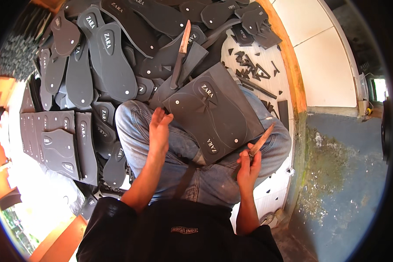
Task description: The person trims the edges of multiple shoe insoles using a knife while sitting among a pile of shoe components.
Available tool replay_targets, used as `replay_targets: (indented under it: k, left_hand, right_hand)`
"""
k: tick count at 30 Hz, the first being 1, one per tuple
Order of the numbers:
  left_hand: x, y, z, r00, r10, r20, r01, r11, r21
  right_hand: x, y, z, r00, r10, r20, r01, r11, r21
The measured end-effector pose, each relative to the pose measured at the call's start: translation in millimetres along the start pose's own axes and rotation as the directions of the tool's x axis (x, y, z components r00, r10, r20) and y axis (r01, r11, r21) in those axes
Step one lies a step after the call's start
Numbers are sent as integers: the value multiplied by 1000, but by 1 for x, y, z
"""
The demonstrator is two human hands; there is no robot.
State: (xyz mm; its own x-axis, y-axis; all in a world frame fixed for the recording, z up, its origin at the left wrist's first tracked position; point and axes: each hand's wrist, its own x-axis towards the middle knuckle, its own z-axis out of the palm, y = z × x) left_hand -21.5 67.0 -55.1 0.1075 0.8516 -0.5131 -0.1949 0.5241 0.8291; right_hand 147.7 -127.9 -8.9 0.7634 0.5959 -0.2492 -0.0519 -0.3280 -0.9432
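Note:
Across my lap lies a dark grey foam sheet with two sandal-sole outlines marked on it, each with a raised oval patch and a white dot. A small triangular foam scrap rests on the sheet. My left hand is open beside the sheet's left edge, fingers slightly bent, holding nothing. My right hand grips a knife near the sheet's lower right corner, its worn brownish blade pointing up and away. Beyond the sheet, a second knife with a dark handle leans on the foam pieces, blade upward.
Many cut foam soles pile up ahead and to the left. Stacked uncut foam sheets stand at my left. Black offcuts litter the pale floor at the far right. A stained blue-grey wall rises at the right.

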Motion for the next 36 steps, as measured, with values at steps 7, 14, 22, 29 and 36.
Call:
replay_targets:
  k: [7,14,22,29,36]
  left_hand:
    - [-27,-31,29,956,-254,149,278,944,-175]
    - [-59,-72,39,889,-129,440,178,981,-71]
    - [-56,22,15,655,456,603,-641,758,122]
    - [-86,12,-80,936,343,-77,-346,938,-23]
    - [-63,15,-132,919,365,-148,-355,931,89]
  right_hand:
    - [-22,14,10,987,-131,-89,128,991,-37]
    - [-16,10,0,971,-18,-239,92,949,301]
    - [-1,3,-28,922,-56,-383,180,938,297]
    - [41,-28,4,991,50,-123,-53,998,-24]
    - [114,-61,169,905,-294,307,402,827,-392]
